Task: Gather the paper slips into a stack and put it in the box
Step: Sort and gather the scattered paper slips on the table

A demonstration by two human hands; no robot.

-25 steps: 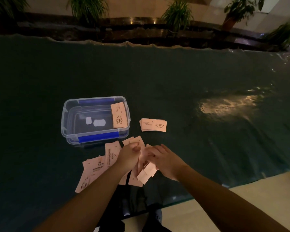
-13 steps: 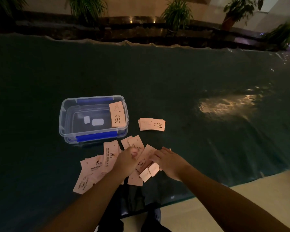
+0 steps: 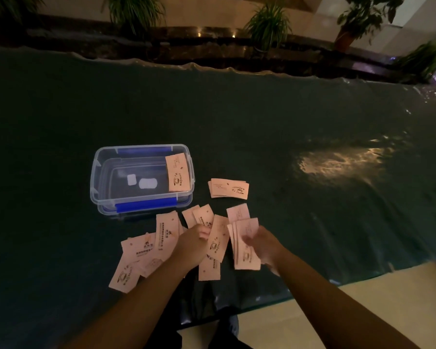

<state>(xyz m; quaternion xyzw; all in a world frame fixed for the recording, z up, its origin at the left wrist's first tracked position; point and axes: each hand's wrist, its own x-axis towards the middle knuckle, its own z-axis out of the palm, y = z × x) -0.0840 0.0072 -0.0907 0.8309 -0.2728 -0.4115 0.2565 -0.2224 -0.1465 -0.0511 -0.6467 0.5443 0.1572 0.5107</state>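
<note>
a dark green surface (image 3: 237,127) carries a clear plastic box (image 3: 98,172) with blue latches, standing open to the left of centre. one pink paper slip (image 3: 177,172) with a coffee-cup print leans inside the box against its right wall. just right of the box lies a small neat pile of slips (image 3: 229,188), flat and apart from the rest. nearer the person, loose slips (image 3: 146,250) are scattered in an overlapping fan in front of the box, some showing printed text, some the cup logo.

the left hand (image 3: 193,241) rests on the loose slips in the middle of the scatter, fingers curled down onto one; whether it pinches a slip or only presses it, i cannot tell. the right hand (image 3: 264,245) is closed around a small bunch of slips (image 3: 246,244), held roughly upright and slightly fanned, thumb in front and fingers behind. the bunch sits just right of the loose scatter. potted plants (image 3: 268,23) line a dark ledge beyond the surface's far edge.
</note>
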